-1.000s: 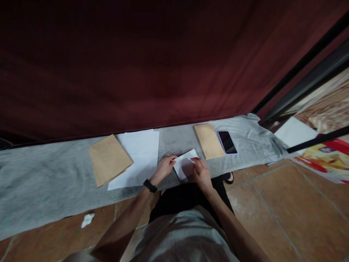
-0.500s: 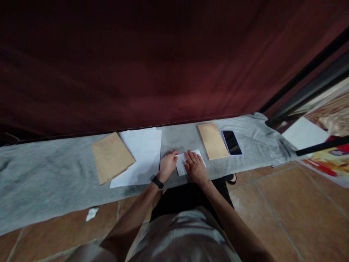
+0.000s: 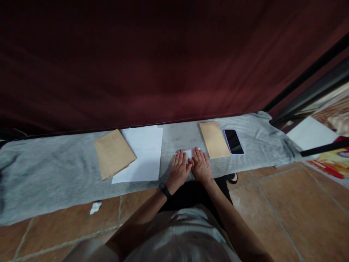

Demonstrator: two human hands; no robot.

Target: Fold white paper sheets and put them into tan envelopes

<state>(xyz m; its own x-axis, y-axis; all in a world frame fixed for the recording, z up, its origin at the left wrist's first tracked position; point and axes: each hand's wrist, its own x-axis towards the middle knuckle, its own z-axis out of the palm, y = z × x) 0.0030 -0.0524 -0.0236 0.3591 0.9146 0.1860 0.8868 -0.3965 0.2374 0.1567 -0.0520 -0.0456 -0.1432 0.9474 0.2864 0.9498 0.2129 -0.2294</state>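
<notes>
Under both palms lies a small folded sheet of white paper [image 3: 188,154], mostly covered, with only its upper middle showing. My left hand [image 3: 178,170] rests flat on its left part, fingers stretched forward; a dark band circles that wrist. My right hand [image 3: 201,165] lies flat on the right part, its thumb close to the left thumb. Just right of it is a brown envelope [image 3: 214,140]. To the left, larger white sheets [image 3: 148,154] lie partly beneath a stack of brown envelopes [image 3: 115,153].
A grey cloth [image 3: 60,163] covers the long narrow surface. A phone [image 3: 233,142] lies right of the single envelope. Behind hangs a dark red curtain [image 3: 163,72]. A dark frame [image 3: 308,80] stands at right; a crumpled white scrap [image 3: 95,207] is on the tiled floor.
My left hand has moved from the paper's left edge onto the paper and flattened out beside my right hand. The right hand stays flat, shifted slightly right. The view has shifted a little.
</notes>
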